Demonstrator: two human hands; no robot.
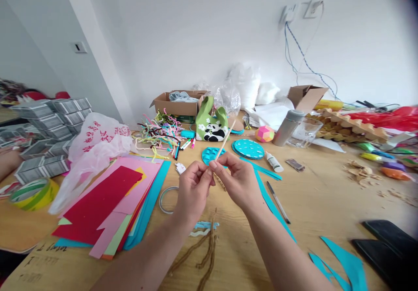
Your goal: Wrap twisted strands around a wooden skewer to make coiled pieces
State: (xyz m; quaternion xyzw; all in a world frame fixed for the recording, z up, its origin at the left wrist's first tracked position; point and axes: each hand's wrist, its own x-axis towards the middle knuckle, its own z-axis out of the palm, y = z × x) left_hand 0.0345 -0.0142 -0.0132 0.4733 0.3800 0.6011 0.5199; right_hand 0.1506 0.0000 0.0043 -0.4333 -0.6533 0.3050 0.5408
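Thin, pale wood-coloured stick (225, 140) held at mid-frame
The left hand (192, 188) and right hand (241, 181) pinch its lower end in their fingers; brown twisted cords (211, 252) lie on the wooden desk (321, 175), bottom centre of the frame.

Craft workspace, wooden table (313, 182), stack of coloured paper (104, 204), pile of pipe cleaners (160, 130), marker pens (186, 145), glue bottle (273, 162), roll of tape (35, 195)

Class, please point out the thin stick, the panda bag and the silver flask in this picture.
Thin stick (225, 142): head view, on the middle of its shaft.
Panda bag (213, 127): head view, on the printed front.
Silver flask (288, 129): head view, on the body below the cap.
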